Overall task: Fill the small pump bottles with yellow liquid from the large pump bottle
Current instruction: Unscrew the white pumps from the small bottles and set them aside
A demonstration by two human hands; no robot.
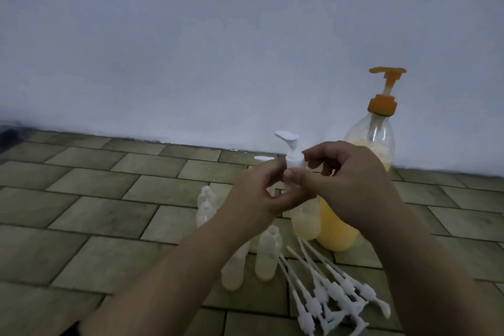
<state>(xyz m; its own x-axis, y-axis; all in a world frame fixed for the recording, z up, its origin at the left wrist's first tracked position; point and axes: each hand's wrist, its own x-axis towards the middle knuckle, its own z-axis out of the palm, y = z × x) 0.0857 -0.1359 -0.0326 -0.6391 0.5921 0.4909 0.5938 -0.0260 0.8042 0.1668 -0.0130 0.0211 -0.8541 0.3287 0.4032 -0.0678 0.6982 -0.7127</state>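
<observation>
Both hands hold one small clear pump bottle [305, 218] holding pale yellow liquid, raised in front of the large bottle. My left hand [256, 194] grips its neck from the left. My right hand [351, 183] pinches the white pump cap [293, 159] at its collar. The large bottle [373, 144] with an orange pump stands at the right, by the wall, with yellow liquid in its lower part. Two small uncapped bottles [266, 256] stand on the floor beneath my left forearm; one is partly hidden by it. Another empty small bottle [206, 207] stands further left.
Several loose white pump heads with long dip tubes [327, 289] lie in a pile on the tiled floor at the lower right. A white wall [191, 63] runs close behind the bottles. Another white pump top [263, 158] peeks out behind my left hand.
</observation>
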